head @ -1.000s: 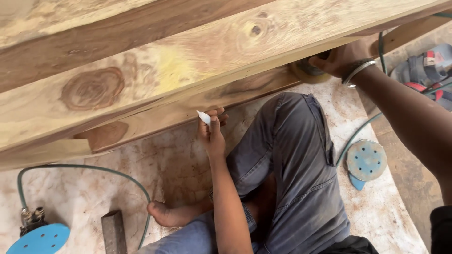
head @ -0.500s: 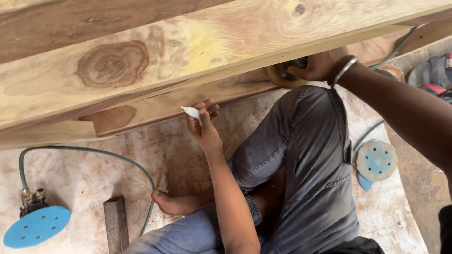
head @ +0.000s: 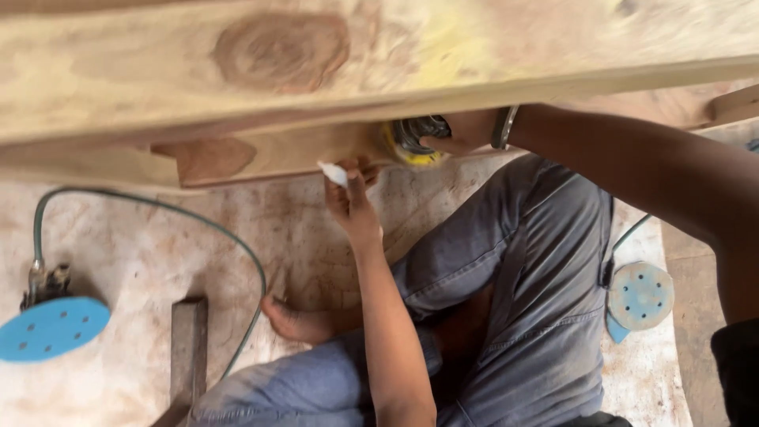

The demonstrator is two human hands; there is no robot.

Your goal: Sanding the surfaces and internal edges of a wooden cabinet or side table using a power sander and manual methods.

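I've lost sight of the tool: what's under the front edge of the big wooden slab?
Under the wooden slab, the right hand grips a yellow-padded sander; the left hand holds a small white piece. The slab hides the sander's top.

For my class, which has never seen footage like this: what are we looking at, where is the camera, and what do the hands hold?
There is no machine here. The single picture comes from a camera worn on a person's head, looking down at their own arms and grey-trousered legs as they sit on the floor. A big wooden slab crosses the top. The left hand pinches a small white piece at the slab's lower edge. The right hand, with a wrist bangle, grips a round yellow-edged tool under the slab. On the dusty floor lie two blue sanding discs, a green hose and a dark bar.
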